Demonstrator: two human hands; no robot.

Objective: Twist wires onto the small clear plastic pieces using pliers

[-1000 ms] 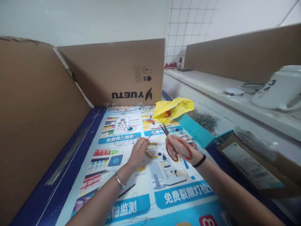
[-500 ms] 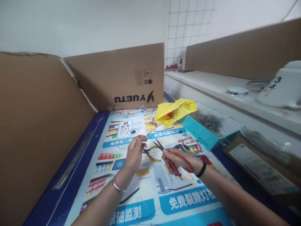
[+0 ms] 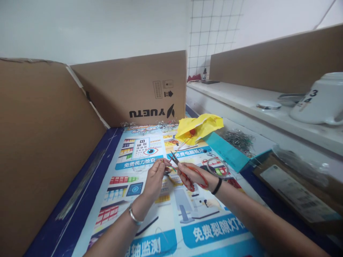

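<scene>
Scissors [image 3: 175, 160]: orange-red handles, dark grey blades. Pouch [image 3: 207, 125]: bright yellow. Box [image 3: 227, 152]: turquoise side. Mug [image 3: 320, 101]: white, black numerals. Wristband [image 3: 217, 186]: black.

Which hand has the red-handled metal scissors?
The right hand, with a black band at its wrist, grips the scissors; the left hand pinches thin coloured strands.

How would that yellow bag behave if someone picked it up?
The yellow bag would probably flop, since its sides look thin and creased. It is likely light for its size, being partly collapsed. Tilted, it might spill the red-orange item showing in its open mouth.
</scene>
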